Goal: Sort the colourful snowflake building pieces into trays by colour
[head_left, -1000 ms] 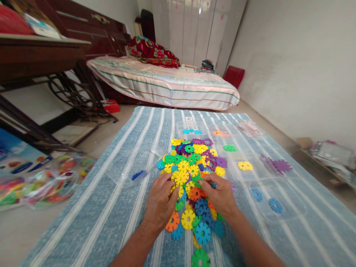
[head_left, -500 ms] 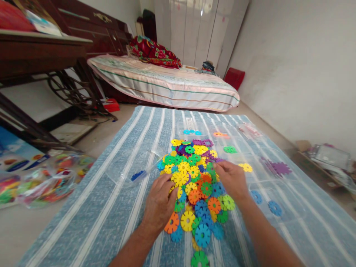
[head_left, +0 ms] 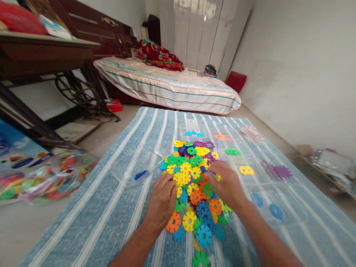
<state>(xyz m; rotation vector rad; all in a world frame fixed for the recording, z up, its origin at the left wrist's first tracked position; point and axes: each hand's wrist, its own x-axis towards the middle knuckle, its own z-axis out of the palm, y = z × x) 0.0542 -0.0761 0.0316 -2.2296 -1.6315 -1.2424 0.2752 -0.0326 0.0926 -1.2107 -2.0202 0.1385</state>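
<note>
A pile of slotted plastic discs point(head_left: 185, 168) in yellow, green, orange, blue and purple lies in the middle of the striped cloth point(head_left: 130, 155). My left hand point(head_left: 161, 200) rests against the pile's left edge, fingers bent and thumb apart from them, beside a yellow disc point(head_left: 179, 191). Over the pile's right side, my right hand point(head_left: 226, 183) bends down with fingers and thumb drawn together; whatever is between the fingertips is hidden. Just below it lie a green disc point(head_left: 208, 190) and an orange disc point(head_left: 215, 206).
Clear containers to the right hold sorted discs: green point(head_left: 233, 152), yellow point(head_left: 246, 170), purple point(head_left: 282, 171), blue point(head_left: 276, 211). Behind are blue point(head_left: 194, 134) and orange ones point(head_left: 222, 137). Another clear container point(head_left: 122, 170) stands left with dark blue discs. A bed point(head_left: 172, 89) is beyond.
My right hand has moved slightly left and lower over the pile, covering a green disc that showed at its fingertips. My left hand stays at the pile's left edge.
</note>
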